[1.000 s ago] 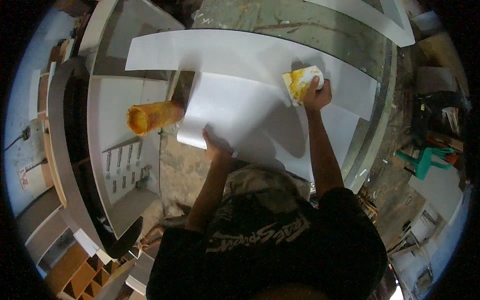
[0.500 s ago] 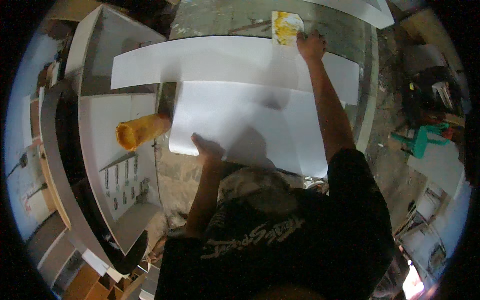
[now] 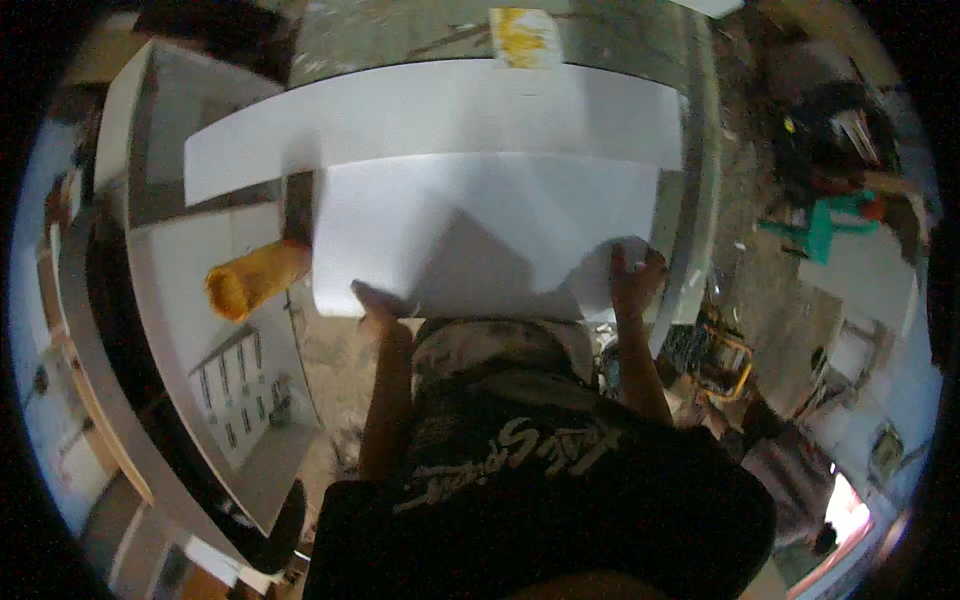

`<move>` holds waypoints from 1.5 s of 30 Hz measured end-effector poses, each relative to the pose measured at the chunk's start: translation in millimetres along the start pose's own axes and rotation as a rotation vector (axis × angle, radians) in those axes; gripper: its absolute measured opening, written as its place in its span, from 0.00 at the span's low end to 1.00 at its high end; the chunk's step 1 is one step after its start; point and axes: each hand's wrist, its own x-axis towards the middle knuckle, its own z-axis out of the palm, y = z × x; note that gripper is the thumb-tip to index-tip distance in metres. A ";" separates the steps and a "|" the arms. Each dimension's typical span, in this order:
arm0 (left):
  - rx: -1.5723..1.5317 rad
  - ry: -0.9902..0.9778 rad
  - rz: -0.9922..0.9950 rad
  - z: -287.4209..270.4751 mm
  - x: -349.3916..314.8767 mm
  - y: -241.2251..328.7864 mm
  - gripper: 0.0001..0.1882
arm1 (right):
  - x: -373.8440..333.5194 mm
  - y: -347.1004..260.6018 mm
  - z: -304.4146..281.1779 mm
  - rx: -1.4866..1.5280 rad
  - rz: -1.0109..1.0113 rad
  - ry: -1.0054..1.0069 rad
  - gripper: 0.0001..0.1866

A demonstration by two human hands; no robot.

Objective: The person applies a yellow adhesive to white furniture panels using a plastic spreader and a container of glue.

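White sheet (image 3: 570, 215), one, on the grey-green bench (image 3: 385, 38), beside a long white strip (image 3: 400, 110); probably light, pliant, crease-prone, best taken by near corners; left hand (image 3: 383, 310) grasping near edge, right hand's (image 3: 637, 285) hold unclear

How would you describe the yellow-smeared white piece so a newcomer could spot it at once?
Find the large white sheet mid-picture, then the long white strip along its far side. The small white piece sits at that strip's far edge, near the middle of the picture's top. Its yellow smears set it apart from the plain white sheet and strip.
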 end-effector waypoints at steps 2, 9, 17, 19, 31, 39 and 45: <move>0.227 -0.059 0.153 -3.1 2.0 1.7 0.46 | 10.1 5.1 8.8 0.076 -0.027 0.085 0.35; 0.101 -0.412 -0.050 12.5 18.4 2.6 0.36 | 34.1 3.0 19.9 0.115 0.029 0.158 0.27; 0.139 -0.634 0.061 26.7 47.9 1.8 0.27 | 51.7 -8.0 22.6 0.141 -0.030 0.046 0.35; 0.066 -0.419 -0.059 39.8 16.5 12.3 0.26 | 50.1 -10.4 25.7 -0.003 -0.007 0.074 0.36; 0.160 0.389 0.416 72.0 -79.7 54.1 0.34 | -74.8 27.5 25.1 -0.422 -0.570 0.476 0.38; 0.359 0.692 0.344 77.1 -60.4 52.5 0.41 | -68.8 33.0 55.0 -0.249 -0.122 0.124 0.44; 0.101 0.154 0.249 17.2 11.2 28.2 0.29 | -98.6 27.2 36.3 -0.150 -0.182 0.223 0.33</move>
